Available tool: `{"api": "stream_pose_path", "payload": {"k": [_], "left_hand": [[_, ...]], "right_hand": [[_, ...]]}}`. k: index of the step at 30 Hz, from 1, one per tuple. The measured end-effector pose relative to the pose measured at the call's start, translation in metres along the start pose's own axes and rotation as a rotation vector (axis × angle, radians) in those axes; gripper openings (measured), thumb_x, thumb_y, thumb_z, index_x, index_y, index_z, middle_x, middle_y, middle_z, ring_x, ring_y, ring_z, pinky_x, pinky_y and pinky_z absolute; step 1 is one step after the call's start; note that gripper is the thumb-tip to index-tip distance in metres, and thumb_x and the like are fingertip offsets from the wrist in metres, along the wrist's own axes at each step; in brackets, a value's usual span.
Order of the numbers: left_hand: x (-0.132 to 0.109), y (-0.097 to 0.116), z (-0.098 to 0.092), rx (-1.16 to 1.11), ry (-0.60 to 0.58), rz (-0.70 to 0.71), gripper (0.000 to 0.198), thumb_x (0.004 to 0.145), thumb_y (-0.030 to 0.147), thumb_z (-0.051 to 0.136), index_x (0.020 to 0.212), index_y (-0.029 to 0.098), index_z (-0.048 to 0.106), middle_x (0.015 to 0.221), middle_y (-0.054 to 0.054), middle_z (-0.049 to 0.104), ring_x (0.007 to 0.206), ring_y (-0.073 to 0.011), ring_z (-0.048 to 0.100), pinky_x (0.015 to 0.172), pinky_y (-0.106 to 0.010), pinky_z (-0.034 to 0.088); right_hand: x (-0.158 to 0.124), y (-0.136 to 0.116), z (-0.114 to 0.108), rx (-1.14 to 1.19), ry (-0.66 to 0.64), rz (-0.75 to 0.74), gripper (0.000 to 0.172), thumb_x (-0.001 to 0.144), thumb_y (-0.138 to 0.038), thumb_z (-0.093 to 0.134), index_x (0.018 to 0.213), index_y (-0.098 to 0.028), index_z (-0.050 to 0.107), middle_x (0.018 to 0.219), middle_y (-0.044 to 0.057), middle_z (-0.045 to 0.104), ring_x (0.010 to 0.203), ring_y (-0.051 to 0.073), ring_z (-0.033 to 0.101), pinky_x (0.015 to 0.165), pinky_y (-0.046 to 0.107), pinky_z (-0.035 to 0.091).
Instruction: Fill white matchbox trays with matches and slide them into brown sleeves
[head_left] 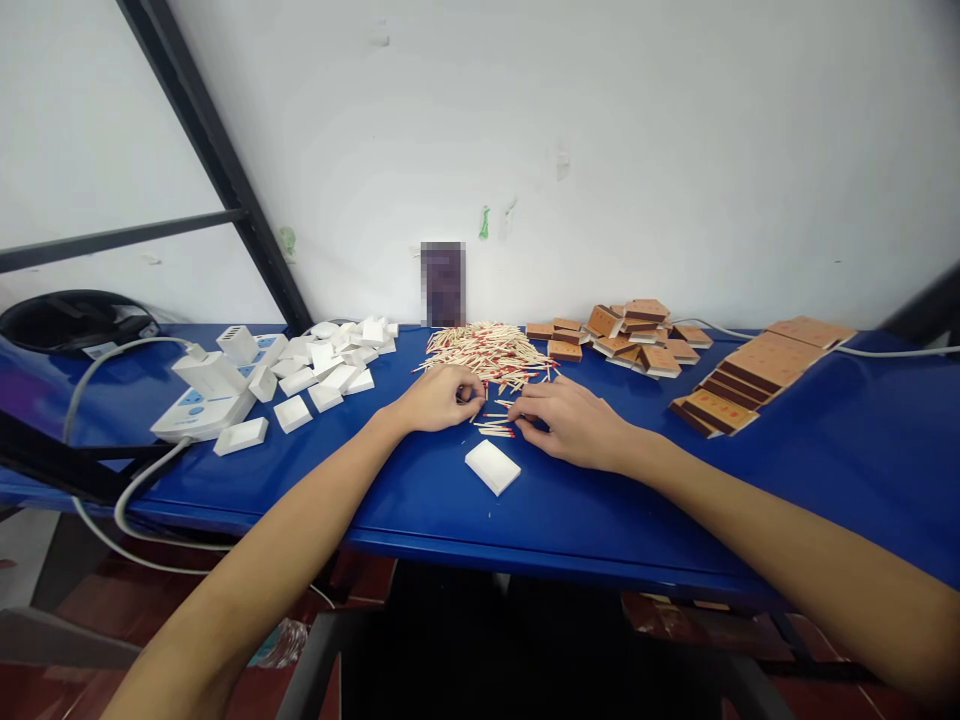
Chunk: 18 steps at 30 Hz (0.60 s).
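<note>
My left hand (444, 397) rests at the near edge of a heap of red-tipped matchsticks (487, 350), its fingers curled in and the thumb against them. What it pinches, if anything, is hidden. From the right, my right hand (574, 422) reaches in with bent fingers, its fingertips closed at the end of a matchstick (495, 415). Between the hands lie a few loose matchsticks (496, 432) in a rough row. Just nearer to me, a small white matchbox tray (493, 467) lies flat on the blue table (420, 500); it seems to be bottom up.
Many white matchbox trays (337, 362) are piled at the left, beside a white power strip (202, 405) with plugs and cables. Brown matchbox sleeves (637, 335) lie heaped at the back right, with more lined up (757, 370) farther right. A black metal frame (225, 170) stands left.
</note>
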<state>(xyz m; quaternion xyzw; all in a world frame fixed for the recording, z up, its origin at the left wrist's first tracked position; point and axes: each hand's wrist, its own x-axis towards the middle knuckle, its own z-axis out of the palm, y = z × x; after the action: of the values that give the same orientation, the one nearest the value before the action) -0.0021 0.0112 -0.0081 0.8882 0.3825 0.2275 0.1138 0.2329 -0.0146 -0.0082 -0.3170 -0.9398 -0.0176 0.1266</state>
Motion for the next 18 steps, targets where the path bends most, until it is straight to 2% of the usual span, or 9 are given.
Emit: {"api": "stream_pose_path", "payload": {"k": [7, 11, 14, 18], "left_hand": [[0.000, 0.000, 0.000, 0.022, 0.008, 0.015, 0.017, 0.085, 0.026, 0.055, 0.084, 0.017, 0.069, 0.071, 0.000, 0.062, 0.064, -0.0129, 0.052, 0.063, -0.026, 0.039], [-0.002, 0.008, -0.007, 0.016, 0.004, 0.072, 0.015, 0.080, 0.025, 0.061, 0.090, 0.018, 0.068, 0.087, -0.003, 0.066, 0.084, -0.0183, 0.058, 0.080, -0.032, 0.044], [-0.004, 0.011, -0.012, -0.002, -0.038, 0.068, 0.028, 0.080, 0.032, 0.066, 0.105, 0.019, 0.067, 0.102, -0.006, 0.064, 0.102, -0.0226, 0.056, 0.094, -0.037, 0.043], [-0.005, 0.009, -0.014, -0.016, -0.082, 0.025, 0.047, 0.077, 0.042, 0.074, 0.117, 0.020, 0.064, 0.114, -0.008, 0.058, 0.110, -0.0249, 0.053, 0.101, -0.041, 0.041]], "right_hand": [[-0.001, -0.004, -0.003, 0.006, -0.020, -0.004, 0.026, 0.093, -0.019, 0.048, 0.102, -0.019, 0.073, 0.094, 0.006, 0.069, 0.080, 0.018, 0.059, 0.077, 0.033, 0.032], [0.000, -0.004, -0.004, -0.001, -0.031, 0.003, 0.029, 0.093, -0.019, 0.047, 0.105, -0.019, 0.073, 0.092, 0.006, 0.068, 0.078, 0.018, 0.058, 0.076, 0.032, 0.032], [-0.001, -0.005, -0.004, -0.007, -0.035, 0.002, 0.029, 0.092, -0.019, 0.047, 0.106, -0.019, 0.073, 0.091, 0.006, 0.068, 0.078, 0.018, 0.058, 0.076, 0.032, 0.033], [-0.002, -0.008, -0.004, -0.007, -0.051, 0.022, 0.030, 0.092, -0.021, 0.048, 0.109, -0.021, 0.072, 0.092, 0.006, 0.071, 0.076, 0.018, 0.059, 0.071, 0.031, 0.035]]}}
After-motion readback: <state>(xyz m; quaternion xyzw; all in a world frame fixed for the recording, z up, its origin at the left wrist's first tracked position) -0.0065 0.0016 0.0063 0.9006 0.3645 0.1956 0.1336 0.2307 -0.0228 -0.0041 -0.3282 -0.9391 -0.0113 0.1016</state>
